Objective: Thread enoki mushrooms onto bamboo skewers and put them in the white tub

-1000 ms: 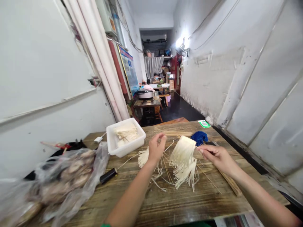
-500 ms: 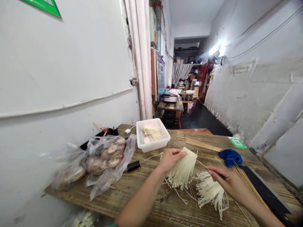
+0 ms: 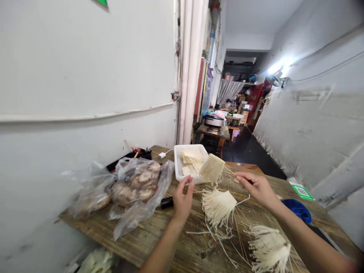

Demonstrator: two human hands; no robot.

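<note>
My right hand (image 3: 254, 187) pinches the end of a thin wooden skewer (image 3: 229, 170). A flat bunch of enoki mushrooms (image 3: 212, 168) hangs on that skewer, in front of the right side of a white plastic tub (image 3: 178, 161). Inside the tub lie skewered enoki (image 3: 193, 157). My left hand (image 3: 183, 199) is held near the tub's front edge, fingers apart and nothing between them. On the wooden table (image 3: 159, 237) below are a loose enoki bunch (image 3: 218, 206) and another enoki bunch (image 3: 270, 246), with stray strands around them.
A clear plastic bag of brown mushrooms (image 3: 142, 182) lies left, beside a black cylinder (image 3: 167, 202). A blue cloth (image 3: 297, 210) and a green-and-white card (image 3: 303, 190) are at the right. Further back, a person (image 3: 228, 105) sits at another table.
My left hand has let go of the enoki bunch and opened. My right hand has lifted the bunch on its skewer toward the tub. The view has turned slightly left.
</note>
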